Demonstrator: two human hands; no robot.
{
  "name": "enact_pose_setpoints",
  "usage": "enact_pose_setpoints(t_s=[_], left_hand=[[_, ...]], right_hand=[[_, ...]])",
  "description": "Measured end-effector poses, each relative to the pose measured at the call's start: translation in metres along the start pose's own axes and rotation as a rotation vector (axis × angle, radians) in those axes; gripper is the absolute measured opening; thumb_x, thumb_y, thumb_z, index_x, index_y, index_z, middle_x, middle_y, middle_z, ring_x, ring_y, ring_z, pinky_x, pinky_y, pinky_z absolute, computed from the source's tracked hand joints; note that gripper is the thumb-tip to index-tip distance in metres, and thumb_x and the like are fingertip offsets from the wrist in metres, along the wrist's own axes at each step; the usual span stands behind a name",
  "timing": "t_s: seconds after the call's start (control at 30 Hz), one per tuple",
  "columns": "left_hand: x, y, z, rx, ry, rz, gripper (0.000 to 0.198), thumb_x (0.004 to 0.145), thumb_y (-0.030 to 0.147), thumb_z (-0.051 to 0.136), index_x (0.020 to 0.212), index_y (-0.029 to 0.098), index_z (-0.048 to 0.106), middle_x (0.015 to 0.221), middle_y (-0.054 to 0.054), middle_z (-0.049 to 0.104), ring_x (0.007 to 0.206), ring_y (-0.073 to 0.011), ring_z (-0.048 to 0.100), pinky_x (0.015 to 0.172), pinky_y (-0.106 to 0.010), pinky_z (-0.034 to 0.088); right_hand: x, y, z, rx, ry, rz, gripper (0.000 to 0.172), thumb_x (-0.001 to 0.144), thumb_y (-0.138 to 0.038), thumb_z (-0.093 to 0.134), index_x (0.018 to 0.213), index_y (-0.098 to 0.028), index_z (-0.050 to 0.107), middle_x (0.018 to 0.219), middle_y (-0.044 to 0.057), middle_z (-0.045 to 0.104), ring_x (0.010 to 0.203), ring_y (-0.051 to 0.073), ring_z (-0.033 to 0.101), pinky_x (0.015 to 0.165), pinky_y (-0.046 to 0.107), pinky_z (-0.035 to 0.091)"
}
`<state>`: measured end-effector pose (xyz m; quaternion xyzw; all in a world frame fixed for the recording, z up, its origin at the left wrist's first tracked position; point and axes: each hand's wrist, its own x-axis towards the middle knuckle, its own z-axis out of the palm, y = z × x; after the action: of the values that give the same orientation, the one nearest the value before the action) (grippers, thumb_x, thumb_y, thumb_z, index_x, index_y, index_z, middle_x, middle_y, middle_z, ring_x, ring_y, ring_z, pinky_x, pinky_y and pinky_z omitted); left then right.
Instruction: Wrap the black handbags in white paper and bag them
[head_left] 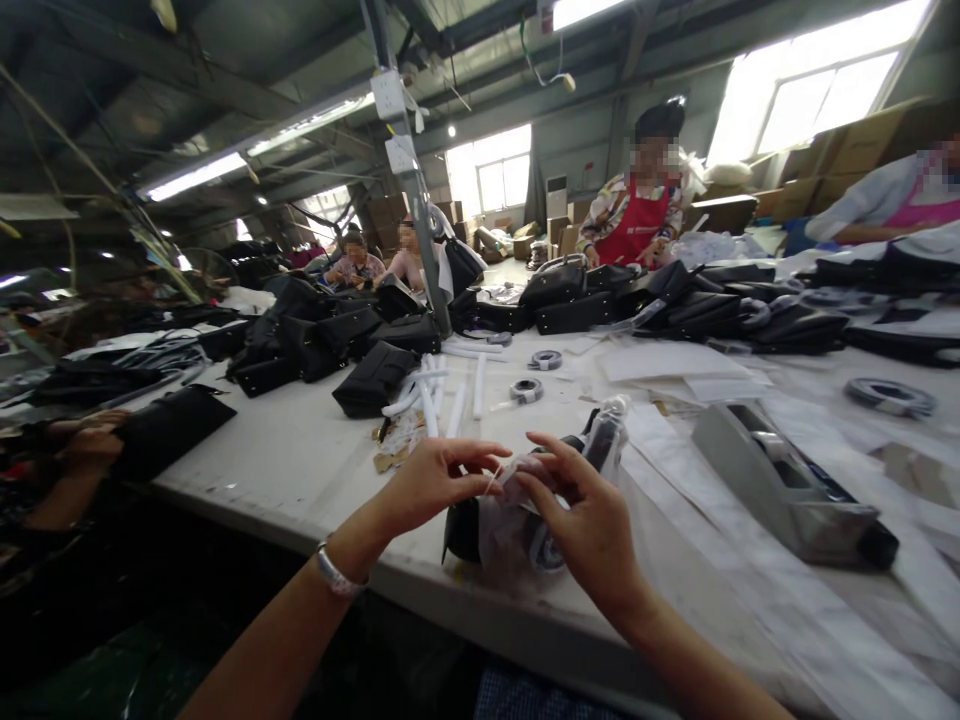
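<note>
Translucent wrapping (499,545) hangs over a black item (461,530) near the front edge of the bench (300,515), between the person's two hands. The right hand (589,510) pinches its gathered top between thumb and fingers. The left hand (431,485) has its fingertips drawn close together at the wrapping's edge; whether they grip it, I cannot tell. A coiled strap (546,548) shows beside the right hand. A grey tape dispenser (787,490) sits farther right, and white rods (454,410) lie beyond the left hand.
</note>
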<state>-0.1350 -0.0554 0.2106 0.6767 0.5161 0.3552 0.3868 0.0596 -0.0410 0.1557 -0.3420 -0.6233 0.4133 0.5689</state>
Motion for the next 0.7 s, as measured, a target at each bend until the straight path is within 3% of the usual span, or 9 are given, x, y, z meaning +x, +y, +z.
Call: enact_pose_setpoints(t_s=[0.13, 0.3, 0.43, 0.6, 0.7], left_hand=[[-0.004, 0.005, 0.007, -0.024, -0.054, 0.002, 0.038, 0.08, 0.026, 0.071, 0.118, 0.024, 0.07, 0.1, -0.005, 0.077, 0.087, -0.0186, 0.068, 0.073, -0.026, 0.05], [-0.007, 0.004, 0.001, -0.044, -0.154, 0.0, 0.057, 0.08, 0.033, 0.073, 0.135, 0.025, 0.057, 0.093, -0.003, 0.075, 0.073, -0.0136, 0.063, 0.064, -0.023, 0.045], [-0.006, 0.005, 0.003, 0.039, -0.084, 0.027, 0.053, 0.082, 0.031, 0.07, 0.133, 0.024, 0.059, 0.074, 0.002, 0.069, 0.063, -0.0102, 0.056, 0.058, -0.021, 0.041], [-0.001, 0.007, 0.01, -0.04, 0.023, -0.001, 0.054, 0.078, 0.024, 0.071, 0.13, 0.021, 0.061, 0.087, -0.003, 0.076, 0.075, -0.0169, 0.067, 0.068, -0.026, 0.049], [0.002, 0.007, 0.011, -0.008, 0.118, 0.002, 0.054, 0.075, 0.022, 0.071, 0.129, 0.021, 0.062, 0.082, -0.002, 0.076, 0.066, -0.0144, 0.064, 0.062, -0.024, 0.047]], right_hand=[[0.002, 0.002, 0.002, 0.076, 0.011, 0.04, 0.041, 0.085, -0.034, 0.07, 0.124, -0.025, 0.064, 0.101, 0.005, 0.076, 0.093, 0.022, 0.073, 0.085, 0.036, 0.06], [0.002, 0.004, 0.003, 0.023, -0.005, -0.006, 0.034, 0.089, -0.03, 0.064, 0.123, -0.027, 0.066, 0.107, 0.004, 0.075, 0.099, 0.021, 0.071, 0.091, 0.035, 0.057], [0.002, 0.002, 0.006, 0.063, -0.035, -0.031, 0.035, 0.093, -0.027, 0.058, 0.127, -0.027, 0.063, 0.116, 0.005, 0.072, 0.106, 0.022, 0.068, 0.096, 0.036, 0.054], [-0.002, 0.001, 0.013, 0.313, -0.135, -0.056, 0.053, 0.094, -0.027, 0.058, 0.145, -0.032, 0.043, 0.147, 0.008, 0.05, 0.124, 0.024, 0.059, 0.104, 0.042, 0.05], [-0.004, 0.007, 0.014, 0.261, -0.038, -0.049, 0.061, 0.088, -0.03, 0.068, 0.144, -0.03, 0.043, 0.143, 0.01, 0.053, 0.129, 0.026, 0.054, 0.108, 0.045, 0.045]])
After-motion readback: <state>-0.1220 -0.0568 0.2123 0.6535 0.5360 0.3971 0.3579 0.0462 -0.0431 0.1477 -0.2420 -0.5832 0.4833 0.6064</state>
